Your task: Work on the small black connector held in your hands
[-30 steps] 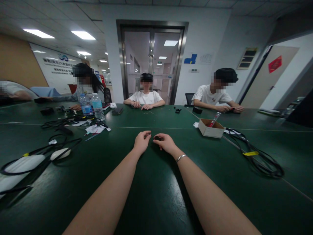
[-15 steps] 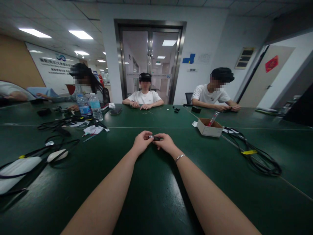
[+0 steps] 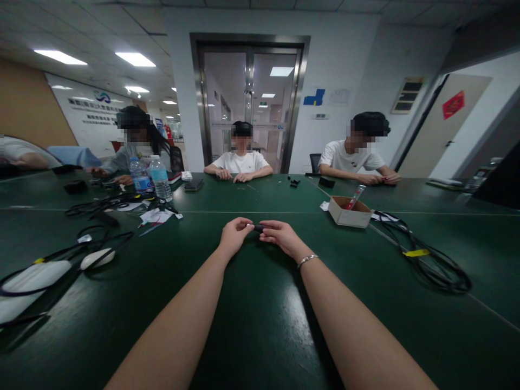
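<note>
Just above the green table (image 3: pixel 252 292), my two hands meet at a small dark stick-like object (image 3: pixel 258 229) with a light, shiny end. My left hand (image 3: pixel 234 236) pinches that shiny end between thumb and fingers, which cover most of it. From the other side, my right hand (image 3: pixel 281 236), with a silvery bracelet on its wrist, has its thumb and fingertips closed on the black part. Its exact kind is too small to make out.
Right of my hands stands an open cardboard box (image 3: pixel 350 212) with a clear and red tube, beside a coiled black cable (image 3: pixel 436 265). Two water bottles (image 3: pixel 161 179), papers (image 3: pixel 156 216), cables and a white mouse (image 3: pixel 97 259) lie left. Several people sit around the table.
My right hand has shifted slightly right, its fingers now straighter along the dark object. Less of the shiny end shows. My left hand stays nearly in place.
</note>
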Available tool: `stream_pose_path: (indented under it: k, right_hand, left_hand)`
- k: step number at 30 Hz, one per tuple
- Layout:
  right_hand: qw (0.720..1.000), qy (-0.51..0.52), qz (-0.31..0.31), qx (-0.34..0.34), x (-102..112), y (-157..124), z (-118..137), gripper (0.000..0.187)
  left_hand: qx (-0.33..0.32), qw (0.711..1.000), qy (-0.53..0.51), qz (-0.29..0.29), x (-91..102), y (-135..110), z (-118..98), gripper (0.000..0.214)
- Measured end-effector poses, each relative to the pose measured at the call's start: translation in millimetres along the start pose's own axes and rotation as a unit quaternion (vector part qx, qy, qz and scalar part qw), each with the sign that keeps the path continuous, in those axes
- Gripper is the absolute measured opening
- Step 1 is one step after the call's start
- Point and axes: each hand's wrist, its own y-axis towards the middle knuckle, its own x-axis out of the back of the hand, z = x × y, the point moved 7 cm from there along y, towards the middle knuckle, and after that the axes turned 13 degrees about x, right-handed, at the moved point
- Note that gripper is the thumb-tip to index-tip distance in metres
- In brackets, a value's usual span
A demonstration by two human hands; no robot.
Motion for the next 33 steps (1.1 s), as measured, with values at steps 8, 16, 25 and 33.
stream_pose_path:
  k: [8,16,25,33]
  right_hand:
    - [1.000,-0.001,0.003,-0.002,-1.9,-1.5,2.2,0.025]
    - [1.000,0.009,0.013,0.004,-1.9,-0.5,2.2,0.026]
    - [1.000,0.007,0.028,0.001,-3.5,-0.7,1.5,0.029]
    - [0.998,-0.007,0.055,-0.010,-8.1,-3.4,5.4,0.031]
  left_hand:
    - [0.047,0.999,0.010,-0.011,3.4,-0.5,4.5,0.031]
    - [0.073,0.995,0.057,-0.026,6.1,-8.5,-4.2,0.042]
    - [0.081,0.992,0.094,-0.031,7.5,-8.0,-1.0,0.052]
    - [0.069,0.982,0.166,-0.064,11.7,-12.9,-8.4,0.053]
